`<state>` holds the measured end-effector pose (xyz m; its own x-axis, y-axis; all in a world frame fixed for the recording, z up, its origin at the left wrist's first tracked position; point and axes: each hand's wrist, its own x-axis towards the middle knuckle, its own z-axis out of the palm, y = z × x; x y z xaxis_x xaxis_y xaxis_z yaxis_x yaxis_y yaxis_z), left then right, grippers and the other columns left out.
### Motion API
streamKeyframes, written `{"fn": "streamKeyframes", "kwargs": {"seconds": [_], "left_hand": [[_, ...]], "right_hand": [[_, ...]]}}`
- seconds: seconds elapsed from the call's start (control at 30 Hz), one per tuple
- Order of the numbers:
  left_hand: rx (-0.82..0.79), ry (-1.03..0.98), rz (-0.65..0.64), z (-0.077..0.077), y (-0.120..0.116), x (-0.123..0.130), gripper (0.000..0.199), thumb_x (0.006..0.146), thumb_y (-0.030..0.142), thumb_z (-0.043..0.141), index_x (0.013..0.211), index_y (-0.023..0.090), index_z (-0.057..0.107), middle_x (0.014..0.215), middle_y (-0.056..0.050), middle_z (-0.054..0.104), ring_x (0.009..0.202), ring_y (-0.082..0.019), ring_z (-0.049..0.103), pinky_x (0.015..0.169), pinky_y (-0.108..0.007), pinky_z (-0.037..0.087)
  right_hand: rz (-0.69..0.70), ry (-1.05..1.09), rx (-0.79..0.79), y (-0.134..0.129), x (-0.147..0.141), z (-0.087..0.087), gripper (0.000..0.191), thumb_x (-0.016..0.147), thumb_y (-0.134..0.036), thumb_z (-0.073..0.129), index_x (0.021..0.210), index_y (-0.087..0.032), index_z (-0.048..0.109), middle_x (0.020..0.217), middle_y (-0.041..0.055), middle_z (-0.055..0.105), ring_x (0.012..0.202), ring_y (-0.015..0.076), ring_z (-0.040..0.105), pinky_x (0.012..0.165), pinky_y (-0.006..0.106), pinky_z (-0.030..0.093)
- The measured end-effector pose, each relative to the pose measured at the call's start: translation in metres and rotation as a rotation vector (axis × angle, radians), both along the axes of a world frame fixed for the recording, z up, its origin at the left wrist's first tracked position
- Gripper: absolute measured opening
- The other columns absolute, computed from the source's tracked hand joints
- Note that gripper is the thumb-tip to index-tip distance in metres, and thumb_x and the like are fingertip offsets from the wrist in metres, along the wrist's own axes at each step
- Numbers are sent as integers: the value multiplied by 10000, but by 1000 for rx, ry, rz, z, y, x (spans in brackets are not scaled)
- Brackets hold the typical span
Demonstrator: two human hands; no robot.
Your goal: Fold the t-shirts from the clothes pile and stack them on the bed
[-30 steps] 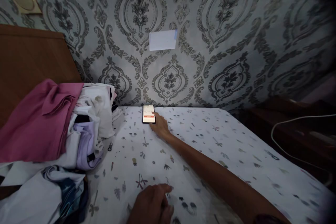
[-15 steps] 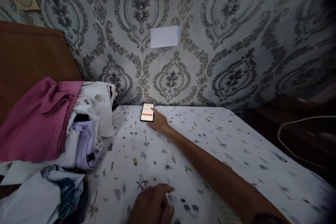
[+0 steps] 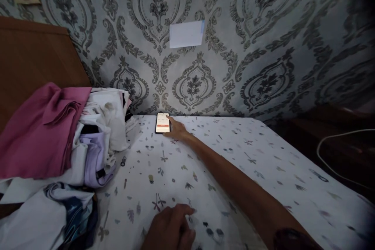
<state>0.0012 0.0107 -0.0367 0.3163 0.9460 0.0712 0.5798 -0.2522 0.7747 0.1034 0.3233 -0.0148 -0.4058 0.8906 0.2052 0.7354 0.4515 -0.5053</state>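
Observation:
A smartphone [image 3: 163, 123] with a lit pale screen and a red bar is at the far edge of the white patterned sheet [image 3: 175, 164], close to the wall. My right hand [image 3: 176, 129] reaches out to it and grips its right side, one digit over the upper screen edge. Whether the phone leans or is lifted, I cannot tell. In the foreground my left hand [image 3: 171, 226] is low over the sheet, index finger stretched out and the other fingers loosely bent. Nothing shows in it.
On the left lies a pile of clothes with a pink cloth [image 3: 43, 133] on top and a lilac garment [image 3: 95, 160] lower down. Behind it stands a brown wooden panel [image 3: 35, 54]. White paper [image 3: 186, 34] hangs on the patterned wall. A pale cable [image 3: 320, 152] curves at right.
The view has tilted and shifted slightly. My right hand and the phone sit a little further left and higher in the picture. The left hand has hardly moved.

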Motion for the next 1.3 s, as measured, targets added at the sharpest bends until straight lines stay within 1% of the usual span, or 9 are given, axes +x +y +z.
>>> {"fn": "streamKeyframes", "kwargs": {"seconds": [0.1, 0.2, 0.33, 0.43, 0.53, 0.63, 0.97, 1.2, 1.3], "left_hand": [[-61, -12, -15, 13, 0, -4, 337, 883, 252, 515, 1201, 197, 611, 834, -37, 655, 780, -187, 584, 814, -339, 503], [-103, -49, -45, 23, -2, -8, 341, 926, 277, 495, 1243, 213, 604, 887, -44, 669, 824, -189, 590, 877, -356, 498], [-88, -63, -19, 21, -2, -8, 332, 934, 308, 509, 1235, 207, 606, 890, -50, 663, 851, -196, 593, 901, -352, 496], [-96, -45, -10, 20, -1, -7, 328, 934, 318, 495, 1214, 189, 608, 851, -51, 649, 799, -190, 584, 839, -337, 505], [-157, -54, -32, 28, -1, -9, 327, 952, 300, 464, 1233, 193, 592, 859, -48, 649, 796, -184, 585, 840, -335, 497], [-179, -59, -46, 35, -1, -12, 320, 943, 274, 476, 1233, 197, 587, 863, -42, 647, 808, -186, 589, 865, -350, 490], [-64, -48, -19, 11, 0, -7, 307, 943, 319, 461, 1206, 202, 571, 778, -24, 619, 748, -186, 565, 810, -335, 488], [-40, -52, -37, 7, 2, -6, 302, 938, 310, 450, 1187, 191, 572, 717, -10, 585, 710, -184, 549, 780, -334, 481], [-29, -76, -35, 9, 1, -6, 316, 968, 367, 422, 1186, 192, 569, 724, -12, 585, 700, -181, 550, 765, -330, 475]], "right_hand": [[-27, 14, -62, -3, -3, 1, 970, 706, -379, 802, 1550, -255, 340, 1453, 118, 562, 1354, 332, 499, 1153, 526, 305], [-29, 25, -87, -5, -5, 3, 966, 716, -363, 789, 1554, -256, 321, 1482, 100, 540, 1368, 310, 486, 1174, 514, 276], [-10, 37, -87, -7, -4, 4, 964, 730, -352, 776, 1561, -288, 293, 1493, 78, 532, 1389, 293, 459, 1186, 520, 243], [-6, 41, -101, -7, -2, 4, 982, 747, -346, 763, 1583, -266, 255, 1458, 95, 562, 1355, 296, 494, 1177, 513, 259], [2, 45, -106, -6, -1, 5, 983, 754, -340, 756, 1592, -250, 252, 1403, 102, 606, 1281, 295, 561, 1156, 492, 304], [-1, 54, -91, -6, -1, 5, 977, 740, -332, 768, 1583, -255, 279, 1454, 102, 563, 1300, 305, 543, 1162, 501, 292], [-18, 76, -66, -6, -1, 0, 964, 721, -307, 773, 1566, -257, 313, 1322, 77, 656, 1280, 313, 562, 1128, 495, 335], [-25, 147, -65, -1, 0, -5, 986, 694, -330, 799, 1557, -278, 324, 1430, 74, 591, 1327, 315, 521, 1139, 499, 337], [-41, 298, -107, 3, 3, -11, 863, 772, -391, 729, 1541, -268, 356, 1430, 70, 590, 1303, 285, 543, 1110, 460, 389]]}}
